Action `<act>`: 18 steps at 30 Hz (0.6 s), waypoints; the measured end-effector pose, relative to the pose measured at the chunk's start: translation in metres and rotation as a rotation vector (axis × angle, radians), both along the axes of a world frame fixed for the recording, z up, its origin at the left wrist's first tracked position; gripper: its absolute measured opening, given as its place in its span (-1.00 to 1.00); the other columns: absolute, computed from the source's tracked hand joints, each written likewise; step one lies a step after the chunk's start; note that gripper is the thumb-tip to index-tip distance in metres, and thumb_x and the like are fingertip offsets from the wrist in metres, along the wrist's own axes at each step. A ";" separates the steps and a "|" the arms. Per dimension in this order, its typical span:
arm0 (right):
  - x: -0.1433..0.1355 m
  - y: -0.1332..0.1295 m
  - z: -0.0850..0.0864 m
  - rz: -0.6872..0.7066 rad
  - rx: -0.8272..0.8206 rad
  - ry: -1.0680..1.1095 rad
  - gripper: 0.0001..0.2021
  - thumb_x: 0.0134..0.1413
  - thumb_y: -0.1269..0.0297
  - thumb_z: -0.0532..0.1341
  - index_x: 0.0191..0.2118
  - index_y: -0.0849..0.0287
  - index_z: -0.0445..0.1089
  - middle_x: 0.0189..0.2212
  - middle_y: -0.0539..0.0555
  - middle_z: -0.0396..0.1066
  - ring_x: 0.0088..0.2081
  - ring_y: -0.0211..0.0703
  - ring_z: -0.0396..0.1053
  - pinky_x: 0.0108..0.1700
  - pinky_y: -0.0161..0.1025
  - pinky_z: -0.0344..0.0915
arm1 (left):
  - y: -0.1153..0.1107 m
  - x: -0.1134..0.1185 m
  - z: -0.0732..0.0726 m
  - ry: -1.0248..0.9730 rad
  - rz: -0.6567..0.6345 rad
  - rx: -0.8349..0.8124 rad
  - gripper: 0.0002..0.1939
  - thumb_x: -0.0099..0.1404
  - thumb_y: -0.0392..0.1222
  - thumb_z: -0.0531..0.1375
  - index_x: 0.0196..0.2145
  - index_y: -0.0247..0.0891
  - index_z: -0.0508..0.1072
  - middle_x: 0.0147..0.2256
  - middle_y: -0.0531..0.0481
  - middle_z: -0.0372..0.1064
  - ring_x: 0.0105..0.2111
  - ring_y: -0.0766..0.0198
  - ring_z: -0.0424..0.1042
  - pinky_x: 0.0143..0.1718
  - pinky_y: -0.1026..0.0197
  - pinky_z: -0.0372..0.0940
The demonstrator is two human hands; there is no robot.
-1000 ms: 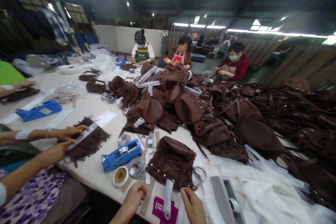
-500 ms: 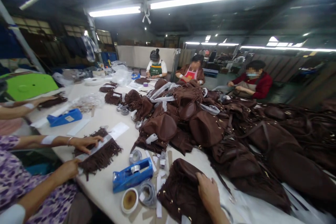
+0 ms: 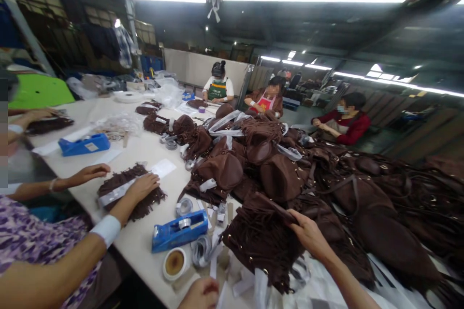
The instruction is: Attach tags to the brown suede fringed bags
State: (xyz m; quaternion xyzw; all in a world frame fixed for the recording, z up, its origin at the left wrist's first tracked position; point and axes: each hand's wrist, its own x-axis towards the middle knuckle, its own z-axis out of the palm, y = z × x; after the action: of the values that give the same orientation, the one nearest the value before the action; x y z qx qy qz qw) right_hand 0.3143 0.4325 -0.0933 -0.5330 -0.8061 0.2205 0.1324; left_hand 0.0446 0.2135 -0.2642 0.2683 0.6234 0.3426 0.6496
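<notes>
A dark brown fringed bag (image 3: 259, 239) with small gold eyelets is tilted up over the near part of the table. My right hand (image 3: 306, 229) is closed on its upper right edge, thumb on top. Long fringe hangs across the bag's face, and a pale plastic strip (image 3: 260, 289) sticks out below it. Left of the bag, at the bottom edge of the picture, my left hand (image 3: 200, 293) shows only in part. Its fingers are curled, and whatever may be in them is hidden. The left hand is apart from the bag.
A blue tape dispenser (image 3: 180, 230), a tape roll (image 3: 174, 264) and clear rolls (image 3: 201, 251) stand left of the bag. A heap of brown bags (image 3: 282, 174) fills the right. Beside me a co-worker's hands (image 3: 143, 186) work at a fringed piece (image 3: 126, 188); other people sit opposite.
My right hand has lifted and turned the bag, so its fringe now faces me. My left hand has come into view at the bottom. The neighbour's hands have shifted over the fringed piece.
</notes>
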 end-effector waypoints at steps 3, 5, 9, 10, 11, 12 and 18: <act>0.003 -0.002 0.021 -0.074 -0.029 0.146 -0.79 -0.01 0.18 0.09 -0.36 0.10 0.43 -0.47 -0.02 0.47 -0.31 -0.06 0.41 -0.22 -0.28 0.28 | 0.032 0.030 0.025 -0.197 -0.040 0.256 -0.53 -0.16 -0.26 0.35 -0.20 -0.18 0.47 -0.12 -0.02 0.44 -0.10 0.12 0.38 -0.12 0.18 0.26; 0.003 -0.006 0.029 -0.125 -0.023 0.185 -0.78 -0.05 0.15 0.11 -0.37 0.11 0.44 -0.48 -0.02 0.48 -0.31 -0.03 0.41 -0.21 -0.26 0.28 | 0.054 0.052 0.042 -0.332 -0.051 0.383 -0.41 -0.20 -0.20 0.41 -0.12 -0.16 0.45 -0.06 -0.06 0.42 -0.02 0.05 0.35 -0.05 0.12 0.26; 0.004 -0.015 0.037 -0.134 0.020 0.210 -0.76 -0.11 0.09 0.14 -0.38 0.09 0.47 -0.47 0.01 0.50 -0.32 0.01 0.43 -0.23 -0.24 0.33 | 0.089 0.086 0.054 -0.489 0.103 0.480 -0.31 -0.20 0.01 0.43 -0.08 -0.22 0.42 -0.09 -0.12 0.45 0.00 -0.02 0.36 0.02 0.06 0.25; 0.004 -0.016 0.039 -0.134 0.035 0.232 -0.75 -0.14 0.07 0.16 -0.37 0.08 0.48 -0.46 0.02 0.52 -0.32 0.03 0.44 -0.24 -0.24 0.34 | 0.096 0.089 0.053 -0.485 0.151 0.470 -0.33 -0.19 0.04 0.42 -0.10 -0.23 0.43 -0.10 -0.13 0.46 -0.01 -0.03 0.37 0.03 0.06 0.25; 0.005 -0.017 0.042 -0.135 0.051 0.255 -0.73 -0.16 0.05 0.18 -0.37 0.07 0.50 -0.45 0.03 0.53 -0.31 0.05 0.45 -0.25 -0.24 0.36 | 0.103 0.091 0.053 -0.464 0.184 0.444 -0.36 -0.19 0.03 0.42 -0.13 -0.24 0.45 -0.13 -0.13 0.48 -0.02 -0.04 0.39 0.01 0.07 0.26; 0.005 -0.016 0.045 -0.138 0.070 0.278 -0.72 -0.19 0.04 0.20 -0.36 0.05 0.51 -0.44 0.04 0.54 -0.31 0.06 0.45 -0.27 -0.24 0.37 | 0.109 0.092 0.054 -0.437 0.193 0.409 -0.38 -0.21 -0.01 0.43 -0.15 -0.24 0.46 -0.16 -0.13 0.49 -0.04 -0.04 0.40 -0.02 0.08 0.28; -0.016 0.007 0.104 -0.121 0.181 0.322 -0.68 -0.11 0.01 0.19 -0.27 0.04 0.51 -0.45 0.02 0.52 -0.33 0.02 0.43 -0.28 -0.26 0.33 | 0.151 0.065 0.139 -0.155 0.349 0.472 -0.66 -0.13 -0.24 0.36 -0.32 -0.27 0.48 -0.36 -0.04 0.52 -0.29 0.09 0.47 -0.27 0.19 0.36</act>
State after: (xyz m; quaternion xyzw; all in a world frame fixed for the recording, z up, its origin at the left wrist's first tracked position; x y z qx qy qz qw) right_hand 0.2979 0.4395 0.0104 -0.5242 -0.7577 0.2212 0.3198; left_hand 0.1092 0.3649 -0.1253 0.2735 0.5119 0.6039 0.5462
